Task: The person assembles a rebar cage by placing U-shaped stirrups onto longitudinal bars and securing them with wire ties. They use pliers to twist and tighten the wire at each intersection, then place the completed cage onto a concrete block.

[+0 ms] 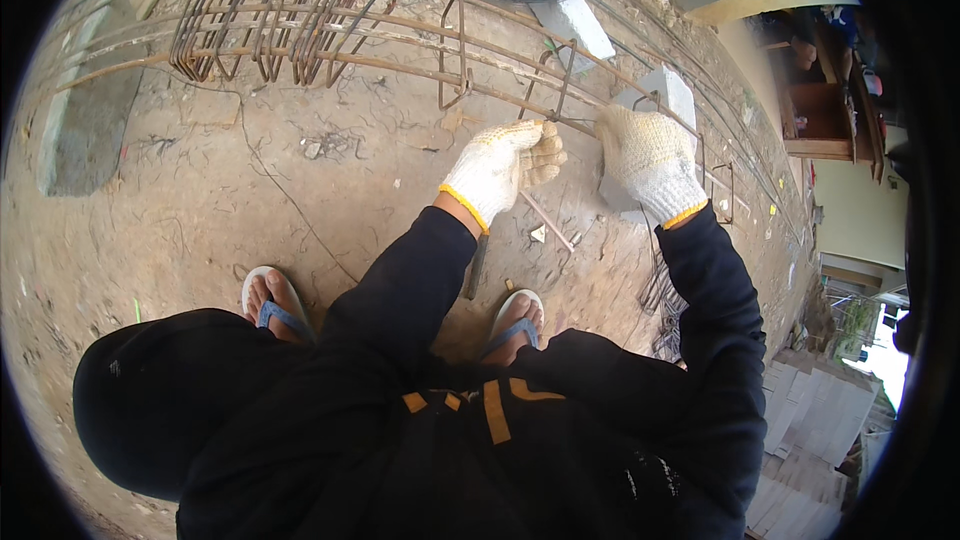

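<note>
L hand [505, 165], white knit glove: fist closed on thin tie tool [545, 220], just beside rebar cage [400, 40]. R hand [648, 155], gloved: clamped on cage bar w/ stirrup [552, 90]. Stirrup bundle [265, 25] hung on cage, far left end. Grey block [668, 90] under cage, by R hand.

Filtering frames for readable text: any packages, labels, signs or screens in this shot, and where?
No packages, labels, signs or screens show.
Only rusty rebar over bare dirt, grey blocks, and both gloved hands at a stirrup.
</note>
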`<state>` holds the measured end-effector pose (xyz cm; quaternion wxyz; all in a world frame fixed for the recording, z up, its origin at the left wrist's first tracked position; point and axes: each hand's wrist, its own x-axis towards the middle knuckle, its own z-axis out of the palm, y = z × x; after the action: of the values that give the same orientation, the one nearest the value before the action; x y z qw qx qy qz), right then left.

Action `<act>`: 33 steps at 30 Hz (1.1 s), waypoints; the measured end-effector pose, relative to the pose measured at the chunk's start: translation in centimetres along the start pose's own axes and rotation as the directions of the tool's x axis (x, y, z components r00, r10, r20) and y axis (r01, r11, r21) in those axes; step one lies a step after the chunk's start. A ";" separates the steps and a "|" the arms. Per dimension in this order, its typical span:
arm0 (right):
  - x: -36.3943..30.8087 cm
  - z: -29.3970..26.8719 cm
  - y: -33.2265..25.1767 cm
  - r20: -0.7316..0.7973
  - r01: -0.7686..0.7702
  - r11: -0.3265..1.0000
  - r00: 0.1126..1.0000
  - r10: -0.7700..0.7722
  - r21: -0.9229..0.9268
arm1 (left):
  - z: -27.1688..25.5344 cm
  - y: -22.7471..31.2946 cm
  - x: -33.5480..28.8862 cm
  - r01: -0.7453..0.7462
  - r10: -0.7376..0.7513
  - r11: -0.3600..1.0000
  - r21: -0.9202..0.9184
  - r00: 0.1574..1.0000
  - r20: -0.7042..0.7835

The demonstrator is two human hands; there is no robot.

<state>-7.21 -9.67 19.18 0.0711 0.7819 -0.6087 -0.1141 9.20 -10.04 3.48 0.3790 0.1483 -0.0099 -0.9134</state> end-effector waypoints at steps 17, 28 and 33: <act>-5.6 12.3 -9.9 0.247 0.253 0.809 0.867 -0.433 0.530 | 5.6 -1.6 -0.7 -0.092 0.477 -0.683 0.725 0.696 0.538; -7.3 14.5 -7.4 0.457 -0.246 0.776 0.887 -0.061 0.581 | 3.7 8.1 -8.8 -0.243 0.299 -0.716 0.655 0.740 0.602; -6.8 16.8 -9.0 0.742 -0.371 0.864 0.670 -0.005 0.341 | -3.1 11.8 -6.5 0.254 0.232 -0.448 0.857 0.959 -0.162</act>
<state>-4.84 -0.39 1.38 -0.3517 0.5988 -0.6731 -0.2545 22.54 -13.57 3.76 0.0571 0.5280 -0.7265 -0.4361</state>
